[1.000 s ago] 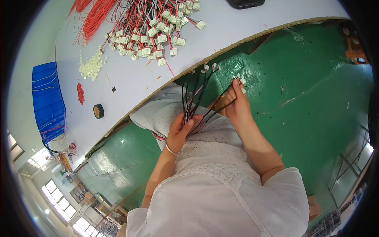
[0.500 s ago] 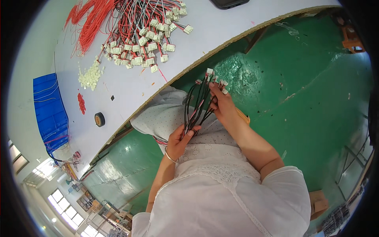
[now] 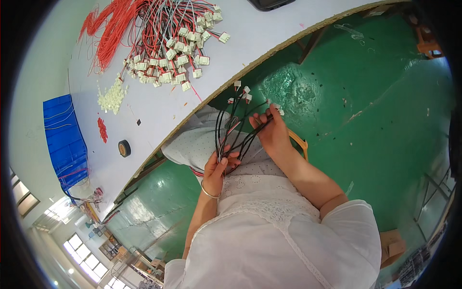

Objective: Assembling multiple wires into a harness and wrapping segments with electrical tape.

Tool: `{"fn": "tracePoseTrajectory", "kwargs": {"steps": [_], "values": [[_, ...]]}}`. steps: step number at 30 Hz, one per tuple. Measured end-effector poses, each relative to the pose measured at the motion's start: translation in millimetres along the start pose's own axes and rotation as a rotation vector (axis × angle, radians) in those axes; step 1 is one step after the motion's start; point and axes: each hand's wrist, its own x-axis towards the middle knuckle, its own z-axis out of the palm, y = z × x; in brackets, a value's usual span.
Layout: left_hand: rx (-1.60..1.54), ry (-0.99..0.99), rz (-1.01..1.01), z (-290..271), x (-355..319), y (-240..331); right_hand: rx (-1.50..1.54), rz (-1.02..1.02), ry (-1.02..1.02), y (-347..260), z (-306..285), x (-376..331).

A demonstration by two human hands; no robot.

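Over my lap, my left hand (image 3: 217,164) is closed around the lower part of a bundle of black cables (image 3: 220,126) with white plug connectors (image 3: 247,90) at their upper ends. My right hand (image 3: 275,134) pinches a few of these cables close to their connectors (image 3: 281,111) and holds them off to the right. The other cables fan upward to the left, their ends loose. Red wires of the bundle show below my left hand, next to my wrist.
On the white table (image 3: 202,91) lie a heap of red, black and grey wires with white connectors (image 3: 180,60), red wire (image 3: 108,48), small white pieces (image 3: 113,98), red pieces (image 3: 102,130) and a tape roll (image 3: 124,148). A blue bin (image 3: 66,139) stands at the left edge.
My right hand has moved slightly right and down with some cables, parting them from the rest. The remaining connectors have spread to the left. My left hand keeps its hold.
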Motion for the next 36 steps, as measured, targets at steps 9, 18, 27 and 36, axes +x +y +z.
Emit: {"fn": "tracePoseTrajectory", "kwargs": {"steps": [9,18,27,36], "values": [[0.091,-0.055,-0.008,3.2,-3.6,-1.7,0.109,0.228,0.303,7.5,-26.0,31.4],[0.118,-0.125,-0.003,0.0,-8.0,-6.5,0.126,0.146,0.183,-0.5,-29.1,40.8],[0.111,0.038,0.042,-6.3,-7.4,2.4,-0.444,0.024,0.154,-4.0,15.2,-18.2],[0.123,-0.036,-0.031,-9.5,-5.8,8.3,-0.249,0.114,-0.047,-4.6,6.2,-20.0]]}}
